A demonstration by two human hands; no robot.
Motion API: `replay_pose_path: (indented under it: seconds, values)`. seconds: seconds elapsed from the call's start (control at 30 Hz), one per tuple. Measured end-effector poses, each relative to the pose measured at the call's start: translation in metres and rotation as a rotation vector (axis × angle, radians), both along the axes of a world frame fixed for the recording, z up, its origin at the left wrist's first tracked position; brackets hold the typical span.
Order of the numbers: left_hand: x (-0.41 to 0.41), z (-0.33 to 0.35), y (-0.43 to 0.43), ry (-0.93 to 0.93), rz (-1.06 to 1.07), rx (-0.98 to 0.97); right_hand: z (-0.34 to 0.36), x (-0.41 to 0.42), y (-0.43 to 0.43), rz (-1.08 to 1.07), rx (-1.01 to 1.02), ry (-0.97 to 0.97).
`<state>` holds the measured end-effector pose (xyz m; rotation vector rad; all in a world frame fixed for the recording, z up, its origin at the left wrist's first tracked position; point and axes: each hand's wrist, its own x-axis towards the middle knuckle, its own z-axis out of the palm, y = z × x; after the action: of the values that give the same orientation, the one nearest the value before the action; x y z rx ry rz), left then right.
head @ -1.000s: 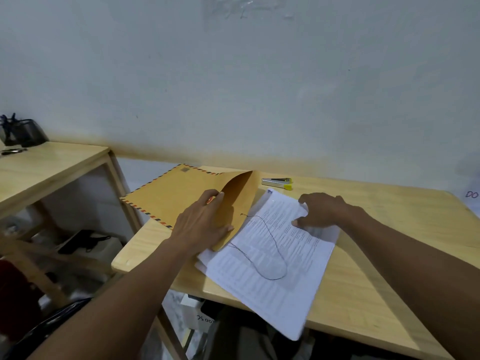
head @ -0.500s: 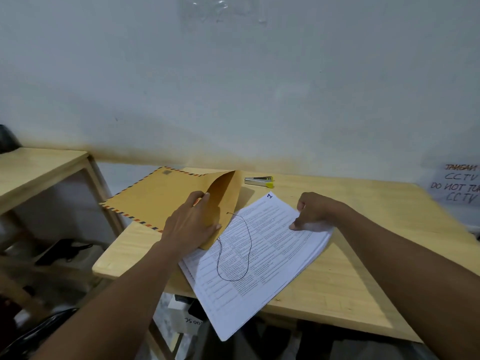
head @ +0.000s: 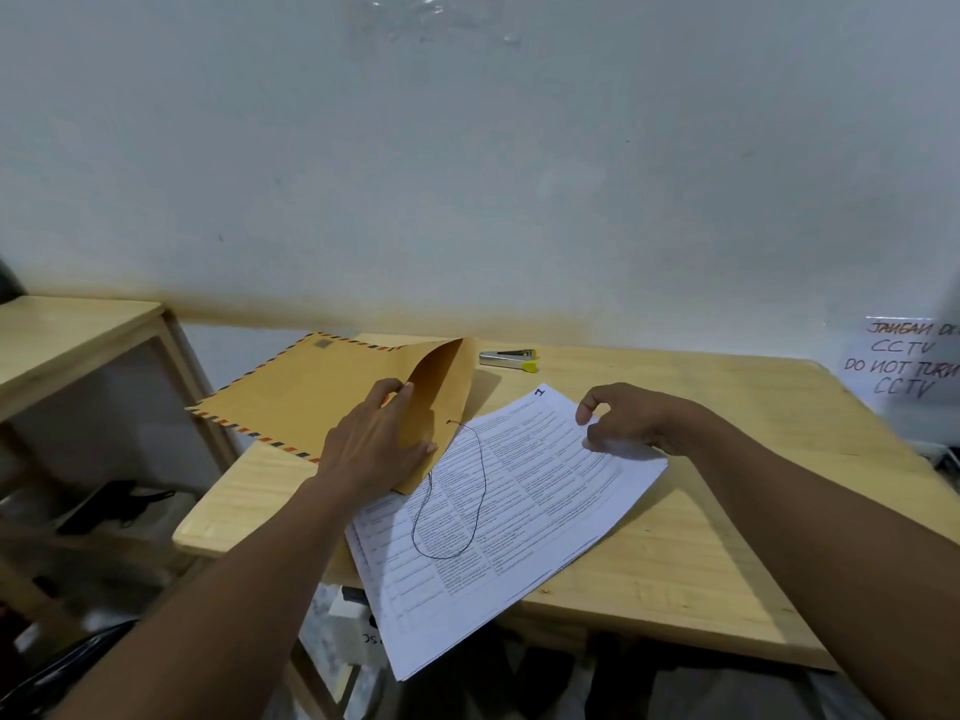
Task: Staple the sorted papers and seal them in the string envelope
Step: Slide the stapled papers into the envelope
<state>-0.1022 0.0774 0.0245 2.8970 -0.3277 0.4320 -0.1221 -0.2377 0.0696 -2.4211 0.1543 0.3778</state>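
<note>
The brown string envelope with a striped border lies at the table's left end, its flap turned up to the right. My left hand rests on it at the mouth, fingers nearly straight against the flap. A thin black string runs from the flap and loops over the stack of printed papers, which lies slanted with its near corner over the table's front edge. My right hand sits on the stack's far right edge, fingers curled and pinching it.
A silver stapler with a yellow tip lies by the wall behind the flap. The wooden table extends to the right. A second table stands at the left; a handwritten sign leans at the right.
The paper stack has swung round, its top edge turning away from the envelope mouth. The string loop has shifted with it. My left hand stays on the envelope.
</note>
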Motion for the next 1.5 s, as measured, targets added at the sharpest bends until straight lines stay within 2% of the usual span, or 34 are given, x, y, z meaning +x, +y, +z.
replay_pose_path:
  seconds: [0.1,0.27,0.37,0.57,0.87,1.0,1.1,1.17,1.33,1.5]
  values:
    - [-0.001,0.001,-0.001,0.005,0.000,0.008,0.010,-0.001,0.000,0.017,0.040,-0.005]
    - [-0.002,0.005,-0.004,-0.010,0.001,0.025,0.024,-0.002,-0.003,0.046,0.256,0.180]
    - [0.000,0.010,-0.004,-0.009,0.007,0.044,0.027,-0.005,-0.014,0.162,0.169,0.176]
    - [0.003,0.020,-0.008,0.046,0.040,0.019,0.035,-0.018,-0.054,-0.147,0.319,0.023]
    - [0.001,0.027,-0.022,0.063,0.040,0.016,0.050,-0.042,-0.095,-0.567,0.508,-0.508]
    - [0.001,0.027,-0.023,0.067,0.040,0.008,0.051,-0.040,-0.100,-0.641,0.653,-0.629]
    - [0.001,0.027,-0.024,0.075,0.048,-0.005,0.055,-0.040,-0.091,-0.592,0.848,-0.602]
    - [0.001,0.027,-0.023,0.075,0.052,-0.013,0.057,-0.042,-0.081,-0.520,0.880,-0.526]
    - [-0.002,0.026,-0.018,0.052,0.034,-0.038,0.051,-0.039,-0.066,-0.384,0.707,-0.309]
    - [-0.008,0.029,-0.019,0.052,0.058,-0.024,0.047,-0.035,-0.066,-0.356,0.613,-0.245]
